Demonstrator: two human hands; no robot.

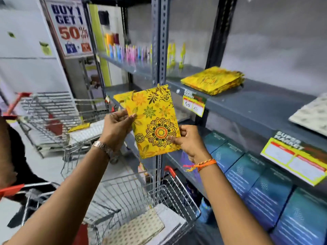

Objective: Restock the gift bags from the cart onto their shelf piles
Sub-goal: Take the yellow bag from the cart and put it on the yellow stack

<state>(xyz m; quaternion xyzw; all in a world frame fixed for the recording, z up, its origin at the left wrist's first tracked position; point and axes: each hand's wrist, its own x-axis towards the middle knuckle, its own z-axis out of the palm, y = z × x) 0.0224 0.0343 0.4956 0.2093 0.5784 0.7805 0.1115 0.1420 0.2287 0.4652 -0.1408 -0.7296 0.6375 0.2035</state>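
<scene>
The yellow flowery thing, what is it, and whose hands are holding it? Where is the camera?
The camera sits on a person's head and looks down, so you see their own two arms. The left hand and the right hand each pinch a side of a flat yellow gift bag with flowers printed on it. This is a shop. On the grey shelf lies a pile of matching yellow bags, and a pale patterned pile lies further right. Below the hands is a wire cart with more pale bags waiting inside. Blue boxes fill the shelf underneath.
</scene>
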